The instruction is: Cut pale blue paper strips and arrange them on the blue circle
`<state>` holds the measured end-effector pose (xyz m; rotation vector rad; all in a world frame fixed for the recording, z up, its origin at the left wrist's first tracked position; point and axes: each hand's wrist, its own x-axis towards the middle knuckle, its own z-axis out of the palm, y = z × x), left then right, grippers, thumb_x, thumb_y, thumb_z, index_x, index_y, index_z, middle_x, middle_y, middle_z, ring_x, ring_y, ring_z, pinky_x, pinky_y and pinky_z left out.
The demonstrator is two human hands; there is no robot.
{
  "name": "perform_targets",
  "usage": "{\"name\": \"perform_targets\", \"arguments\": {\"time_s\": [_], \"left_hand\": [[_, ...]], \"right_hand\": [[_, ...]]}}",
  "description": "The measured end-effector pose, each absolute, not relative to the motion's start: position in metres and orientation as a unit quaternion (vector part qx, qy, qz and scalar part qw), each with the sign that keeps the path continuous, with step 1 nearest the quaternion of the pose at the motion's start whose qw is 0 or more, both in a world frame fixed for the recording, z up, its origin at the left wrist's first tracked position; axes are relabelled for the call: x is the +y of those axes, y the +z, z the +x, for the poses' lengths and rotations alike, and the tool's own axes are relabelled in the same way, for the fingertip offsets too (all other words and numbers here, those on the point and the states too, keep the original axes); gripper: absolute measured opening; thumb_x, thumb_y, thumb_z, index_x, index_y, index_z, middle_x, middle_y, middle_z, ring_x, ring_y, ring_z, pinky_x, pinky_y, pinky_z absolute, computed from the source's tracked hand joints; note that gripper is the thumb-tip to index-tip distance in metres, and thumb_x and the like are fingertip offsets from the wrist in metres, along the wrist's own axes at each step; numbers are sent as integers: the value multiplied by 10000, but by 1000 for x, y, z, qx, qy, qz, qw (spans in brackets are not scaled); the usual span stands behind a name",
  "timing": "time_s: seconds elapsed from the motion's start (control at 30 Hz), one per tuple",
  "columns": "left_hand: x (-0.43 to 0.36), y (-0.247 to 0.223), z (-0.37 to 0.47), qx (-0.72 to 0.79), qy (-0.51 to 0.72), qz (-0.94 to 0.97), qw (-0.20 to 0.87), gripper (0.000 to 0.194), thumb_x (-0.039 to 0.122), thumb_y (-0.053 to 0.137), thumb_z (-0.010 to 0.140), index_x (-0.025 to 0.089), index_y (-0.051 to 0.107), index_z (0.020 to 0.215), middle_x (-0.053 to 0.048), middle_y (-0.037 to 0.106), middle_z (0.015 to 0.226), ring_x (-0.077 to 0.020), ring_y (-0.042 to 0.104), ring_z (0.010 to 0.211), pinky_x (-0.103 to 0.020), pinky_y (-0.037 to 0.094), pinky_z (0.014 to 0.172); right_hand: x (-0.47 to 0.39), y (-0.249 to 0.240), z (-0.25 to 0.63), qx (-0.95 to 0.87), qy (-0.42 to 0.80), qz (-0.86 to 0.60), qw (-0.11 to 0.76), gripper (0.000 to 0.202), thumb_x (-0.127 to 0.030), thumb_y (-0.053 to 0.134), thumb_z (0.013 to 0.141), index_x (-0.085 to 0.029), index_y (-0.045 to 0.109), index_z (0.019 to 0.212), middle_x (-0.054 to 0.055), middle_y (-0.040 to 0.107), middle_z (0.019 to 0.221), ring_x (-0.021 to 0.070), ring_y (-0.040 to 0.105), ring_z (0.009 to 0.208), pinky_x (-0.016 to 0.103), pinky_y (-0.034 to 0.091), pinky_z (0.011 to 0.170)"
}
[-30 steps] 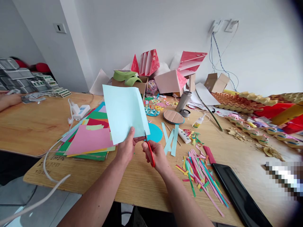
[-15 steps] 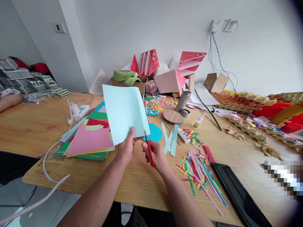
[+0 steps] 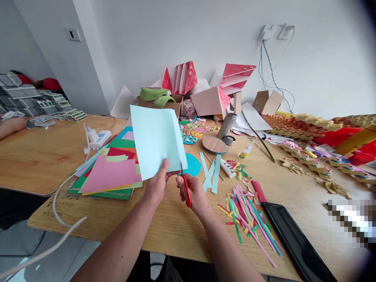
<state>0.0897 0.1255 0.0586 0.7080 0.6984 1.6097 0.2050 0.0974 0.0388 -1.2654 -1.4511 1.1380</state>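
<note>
The pale blue sheet (image 3: 157, 141) stands tilted up off the table (image 3: 132, 223), at eleven o'clock from the point between the two hands. The left hand (image 3: 158, 184) pinches its bottom edge, thumb pressed flat on the near face and fingers tucked behind. The right hand (image 3: 192, 190) has its thumb and fingers closed round the red handles of the scissors (image 3: 187, 192); the blades point to twelve and meet the sheet's bottom edge just in from its right side – how far apart they stand, I cannot tell.

From that same point, a bright blue disc (image 3: 193, 164) lies between one and two o'clock, partly behind the sheet. Pale blue strips (image 3: 216, 174) lie near the right hand at three, with a cardboard disc (image 3: 215, 145) beyond them at two. At four there is a heap of thin coloured strips (image 3: 252, 223), and just beside it a black tablet-like object (image 3: 293, 239). The stack of coloured paper (image 3: 114, 172) sits at nine, a white power strip (image 3: 101, 139) at ten. Well apart, between nine and ten, another person's hand (image 3: 13, 125) shows – its fingers too small to make out.
</note>
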Motion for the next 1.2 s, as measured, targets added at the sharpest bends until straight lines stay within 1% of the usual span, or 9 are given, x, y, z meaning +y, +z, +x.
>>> {"name": "perform_targets", "arguments": {"time_s": [0.13,0.3,0.43,0.53,0.63,0.77,0.97,1.1,1.2], "left_hand": [[126,57,89,295,689,307,587,500,381,760,751,223,617,1203,-81,674,1215,-254,679,1022,-347,599,765],[125,59,90,291,690,308,587,498,363,756,761,231,605,1217,-75,678,1207,-245,682,1017,-354,597,798],[125,60,91,297,692,287,592,530,352,794,717,209,619,1196,-74,715,1110,-253,690,1003,-388,580,853],[124,58,92,307,687,280,597,505,345,798,714,179,638,1163,-83,724,1069,-255,700,965,-409,573,868],[124,57,92,314,684,283,595,497,347,795,717,178,640,1158,-88,716,1097,-244,706,926,-408,578,850],[123,57,92,314,684,282,595,518,344,798,715,181,633,1179,-89,713,1101,-237,705,927,-400,572,861],[124,56,92,313,685,281,594,504,349,796,716,193,640,1169,-81,716,1088,-234,709,910,-403,572,860],[125,55,92,320,685,273,594,503,343,801,711,195,640,1164,-85,707,1124,-242,706,919,-402,577,846],[124,55,92,318,683,279,595,519,348,801,709,196,633,1176,-92,695,1163,-250,698,950,-393,581,827]], "right_hand": [[97,39,204,-575,463,-518,432,561,-760,513,774,-212,461,666,-58,463,454,84,445,358,189,347,347],[98,40,205,-578,463,-513,433,551,-744,542,767,-210,461,658,-51,480,466,84,463,371,183,349,348],[100,38,207,-577,473,-503,435,543,-736,548,769,-204,483,681,-51,496,475,85,467,370,191,370,360],[100,38,208,-574,478,-499,439,545,-733,550,770,-200,487,680,-47,502,483,88,477,384,193,385,371],[99,39,208,-573,479,-496,443,539,-722,548,782,-196,490,682,-41,511,489,89,485,397,191,391,377],[99,39,208,-573,477,-495,445,532,-714,545,792,-197,485,682,-42,508,495,87,484,399,190,390,377],[98,41,207,-569,466,-511,445,536,-725,550,776,-204,481,669,-51,480,475,86,457,373,193,370,355],[98,44,205,-557,471,-525,439,549,-745,539,761,-211,475,655,-55,463,451,86,441,346,191,334,321],[98,45,205,-553,472,-524,444,559,-751,558,741,-204,485,648,-48,475,449,86,455,348,185,336,320]]}}
